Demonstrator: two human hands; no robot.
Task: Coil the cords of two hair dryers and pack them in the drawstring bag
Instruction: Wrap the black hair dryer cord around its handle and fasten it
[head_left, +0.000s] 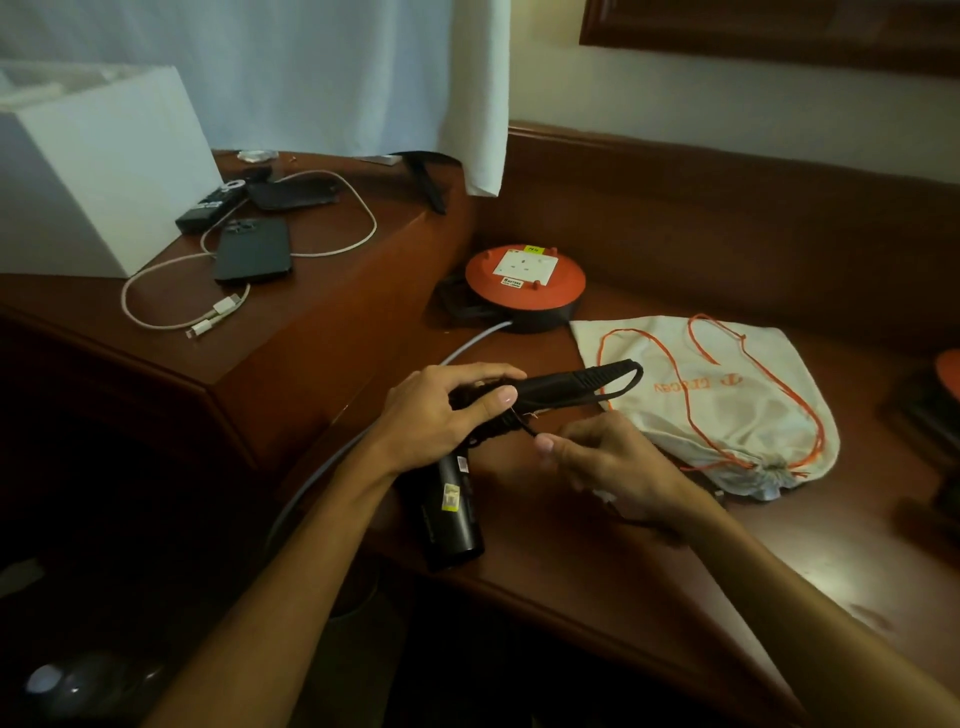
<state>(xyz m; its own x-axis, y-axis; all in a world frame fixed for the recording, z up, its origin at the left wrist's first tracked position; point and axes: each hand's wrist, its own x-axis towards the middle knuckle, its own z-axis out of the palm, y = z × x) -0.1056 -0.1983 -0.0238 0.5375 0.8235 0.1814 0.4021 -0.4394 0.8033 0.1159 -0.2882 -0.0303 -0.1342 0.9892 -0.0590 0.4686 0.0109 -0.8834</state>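
Observation:
A black hair dryer (451, 514) is held over the wooden desk's front edge, barrel pointing down toward me, handle (561, 388) pointing right. My left hand (441, 410) is shut on the dryer where barrel and handle meet, over turns of black cord. My right hand (608, 457) pinches the thin black cord (524, 425) just right of the dryer. The cord loops back at the handle's tip (631, 382). A cream drawstring bag (727, 405) with orange strings lies flat on the desk to the right, its mouth gathered. I see only one dryer.
An orange extension reel (524, 283) with a grey cable (467, 348) sits behind the dryer. On the raised cabinet at left lie a dark phone (254, 249), a white charging cable (171, 312), a remote and a white box (98, 171). A curtain hangs behind.

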